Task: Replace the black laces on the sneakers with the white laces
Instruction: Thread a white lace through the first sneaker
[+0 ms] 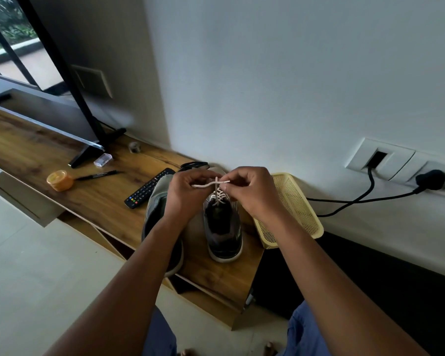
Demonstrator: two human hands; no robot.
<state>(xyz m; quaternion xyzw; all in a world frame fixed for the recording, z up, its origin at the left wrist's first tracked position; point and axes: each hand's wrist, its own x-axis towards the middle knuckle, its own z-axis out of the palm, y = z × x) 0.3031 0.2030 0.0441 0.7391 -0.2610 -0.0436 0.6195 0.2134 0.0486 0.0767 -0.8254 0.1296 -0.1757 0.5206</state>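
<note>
Two grey sneakers stand on the wooden shelf (95,196), heels toward me. The right sneaker (222,232) is threaded with a white lace (217,192) in crossing rows. Above its tongue my left hand (188,191) and my right hand (252,191) each pinch one end of that white lace, and the ends cross between the hands. The left sneaker (156,214) is partly hidden by my left forearm; its lacing is out of sight. A bundle of black lace (193,164) lies behind the shoes by the wall.
A yellow perforated basket (297,209) sits right of the shoes. A TV remote (149,187), a black marker (98,175), an orange lidded tub (59,180) and a small clear box (102,160) lie to the left, near the TV stand (95,147). Black cables run to wall sockets (406,165).
</note>
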